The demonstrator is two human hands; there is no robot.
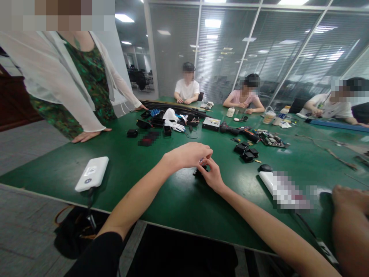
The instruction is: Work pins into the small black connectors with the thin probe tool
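Over the middle of the green table [161, 184], my left hand [194, 154] bends down at the wrist with its fingers pinched together. My right hand [212, 175] meets it from the right, thumb and fingers closed at the same spot. A small shiny bit shows between the fingertips, too small and covered to name. Just under them is a small black object [197, 173], mostly hidden by my right hand; whether it rests on the table or is held I cannot tell.
Black box-like parts [247, 152], a circuit board [271, 138] and a power drill [229, 128] lie beyond my hands. White gloves [174, 125] top a pile further left. A white power bank [92, 174] is near the left edge. Other people stand and sit around the table.
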